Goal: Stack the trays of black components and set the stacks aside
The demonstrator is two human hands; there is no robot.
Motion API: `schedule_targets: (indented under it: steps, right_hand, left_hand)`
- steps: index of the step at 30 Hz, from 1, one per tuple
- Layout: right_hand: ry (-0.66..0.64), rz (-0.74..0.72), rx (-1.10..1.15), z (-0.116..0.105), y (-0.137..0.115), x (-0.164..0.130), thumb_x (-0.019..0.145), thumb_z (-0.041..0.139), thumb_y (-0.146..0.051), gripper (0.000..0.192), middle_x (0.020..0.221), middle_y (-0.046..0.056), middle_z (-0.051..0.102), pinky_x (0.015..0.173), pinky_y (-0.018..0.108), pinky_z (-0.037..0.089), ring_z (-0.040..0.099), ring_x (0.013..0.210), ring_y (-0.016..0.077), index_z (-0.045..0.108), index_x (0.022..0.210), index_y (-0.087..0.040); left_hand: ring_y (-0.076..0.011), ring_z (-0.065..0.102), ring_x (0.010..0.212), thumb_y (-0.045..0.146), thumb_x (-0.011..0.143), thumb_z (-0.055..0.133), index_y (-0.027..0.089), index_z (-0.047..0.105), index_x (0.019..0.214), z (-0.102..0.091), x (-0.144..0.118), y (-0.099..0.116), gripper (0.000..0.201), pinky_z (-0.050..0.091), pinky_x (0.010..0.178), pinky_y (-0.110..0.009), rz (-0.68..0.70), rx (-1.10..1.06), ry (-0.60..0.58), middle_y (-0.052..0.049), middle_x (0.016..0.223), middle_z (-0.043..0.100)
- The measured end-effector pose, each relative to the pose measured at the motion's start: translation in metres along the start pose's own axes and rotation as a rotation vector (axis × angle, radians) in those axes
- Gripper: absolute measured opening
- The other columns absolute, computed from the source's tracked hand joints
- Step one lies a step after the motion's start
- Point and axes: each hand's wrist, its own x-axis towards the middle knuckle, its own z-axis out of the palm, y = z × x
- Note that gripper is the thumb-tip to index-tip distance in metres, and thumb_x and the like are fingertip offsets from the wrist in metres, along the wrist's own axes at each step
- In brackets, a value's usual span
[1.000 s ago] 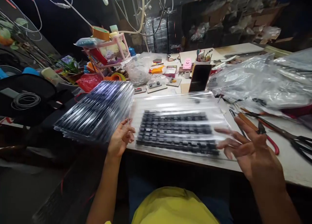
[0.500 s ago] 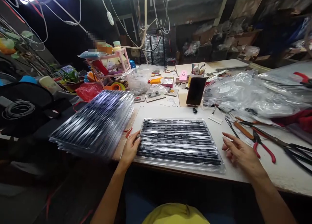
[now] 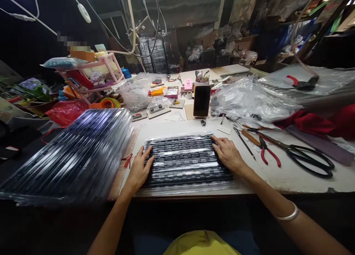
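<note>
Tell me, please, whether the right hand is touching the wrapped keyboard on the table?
Touching. The head view shows the right hand lying palm-down on the right end of the keyboard, its fingers spread over the plastic wrap.

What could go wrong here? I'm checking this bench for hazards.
The stack of bagged keyboards hangs past the table edge and could slide off. The wrapped keyboard under both hands, left and right, is slick. Scissors and pliers lie near the right hand.
</note>
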Motion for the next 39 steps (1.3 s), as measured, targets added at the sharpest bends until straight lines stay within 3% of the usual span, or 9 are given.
schedule_targets:
  steps: [5, 10, 14, 18, 21, 25, 30, 35, 39]
  right_hand:
    - [0.028, -0.006, 0.005, 0.002, 0.001, -0.004, 0.093, 0.03, -0.03, 0.046, 0.113, 0.012, 0.056, 0.091, 0.036, 0.046, 0.052, 0.102, 0.0236, 0.05, 0.132, -0.016]
    - [-0.06, -0.128, -0.295, 0.001, -0.009, -0.004, 0.092, 0.027, -0.023, 0.048, 0.13, 0.019, 0.049, 0.085, 0.047, 0.044, 0.047, 0.11, 0.0332, 0.048, 0.133, -0.011]
    - [-0.195, -0.258, -0.449, 0.004, -0.019, 0.008, 0.092, 0.02, -0.015, 0.051, 0.146, 0.022, 0.031, 0.099, 0.053, 0.031, 0.03, 0.131, 0.0367, 0.042, 0.135, -0.002]
    - [-0.364, -0.355, -0.4, 0.005, -0.027, 0.025, 0.095, 0.022, -0.048, 0.058, 0.154, 0.011, 0.014, 0.107, 0.055, 0.02, 0.011, 0.14, 0.0335, 0.028, 0.145, -0.019]
    - [-0.446, -0.353, -0.356, 0.007, -0.035, 0.033, 0.089, 0.019, -0.064, 0.067, 0.155, 0.005, 0.004, 0.106, 0.061, 0.014, 0.003, 0.14, 0.0346, 0.016, 0.147, -0.031]
    - [-0.309, -0.28, -0.319, 0.013, -0.038, 0.034, 0.089, 0.018, -0.065, 0.064, 0.155, 0.006, 0.013, 0.105, 0.06, 0.018, 0.009, 0.139, 0.0378, 0.025, 0.145, -0.035]
    - [-0.092, -0.04, -0.22, 0.019, -0.028, 0.033, 0.092, 0.025, -0.053, 0.059, 0.148, 0.017, 0.029, 0.096, 0.057, 0.035, 0.031, 0.131, 0.0406, 0.038, 0.14, -0.02]
    - [-0.081, -0.103, -0.184, 0.015, -0.024, 0.034, 0.094, 0.029, -0.044, 0.053, 0.142, 0.014, 0.041, 0.1, 0.043, 0.037, 0.041, 0.124, 0.0285, 0.04, 0.138, -0.017]
    - [-0.106, -0.131, -0.202, 0.018, -0.021, 0.034, 0.093, 0.027, -0.045, 0.054, 0.143, 0.016, 0.039, 0.1, 0.049, 0.036, 0.038, 0.126, 0.0335, 0.041, 0.138, -0.017]
  left_hand:
    - [-0.0257, 0.041, 0.129, 0.037, 0.092, 0.035, 0.019, 0.054, 0.128, -0.003, -0.013, -0.01, 0.044, 0.034, 0.105, -0.045, 0.025, 0.008, 0.034, -0.013, 0.141, 0.042]
    - [-0.0296, 0.036, 0.132, 0.034, 0.094, 0.027, 0.018, 0.045, 0.136, 0.005, -0.017, -0.009, 0.048, 0.031, 0.104, -0.052, 0.03, 0.301, -0.051, -0.016, 0.145, 0.038]
    - [-0.0327, 0.019, 0.139, 0.042, 0.093, 0.029, 0.013, 0.035, 0.141, 0.009, -0.009, 0.008, 0.056, 0.017, 0.108, -0.058, 0.081, 0.516, -0.087, -0.015, 0.15, 0.026]
    - [-0.03, 0.01, 0.141, 0.056, 0.091, 0.027, 0.012, 0.022, 0.145, 0.017, 0.007, 0.03, 0.07, 0.011, 0.111, -0.056, 0.164, 0.481, -0.212, -0.014, 0.153, 0.016]
    - [-0.0293, 0.011, 0.141, 0.062, 0.088, 0.029, 0.014, 0.022, 0.145, 0.023, 0.016, 0.042, 0.075, 0.01, 0.112, -0.053, 0.205, 0.403, -0.225, -0.015, 0.153, 0.016]
    - [-0.0308, 0.015, 0.14, 0.058, 0.086, 0.041, 0.019, 0.041, 0.134, 0.026, 0.018, 0.049, 0.062, 0.014, 0.111, -0.053, 0.247, 0.32, -0.134, -0.014, 0.15, 0.027]
    - [-0.0354, 0.022, 0.136, 0.062, 0.073, 0.06, 0.017, 0.054, 0.107, 0.027, 0.027, 0.056, 0.057, 0.018, 0.109, -0.054, 0.268, 0.271, -0.035, -0.015, 0.131, 0.044]
    - [-0.0336, 0.046, 0.11, 0.072, 0.057, 0.066, 0.014, 0.058, 0.089, 0.032, 0.042, 0.067, 0.066, 0.032, 0.099, -0.051, 0.203, 0.31, 0.017, -0.014, 0.106, 0.051]
    - [-0.0298, 0.049, 0.109, 0.062, 0.075, 0.057, 0.017, 0.063, 0.093, 0.033, 0.033, 0.065, 0.049, 0.032, 0.099, -0.05, 0.325, 0.315, 0.011, -0.012, 0.11, 0.059]
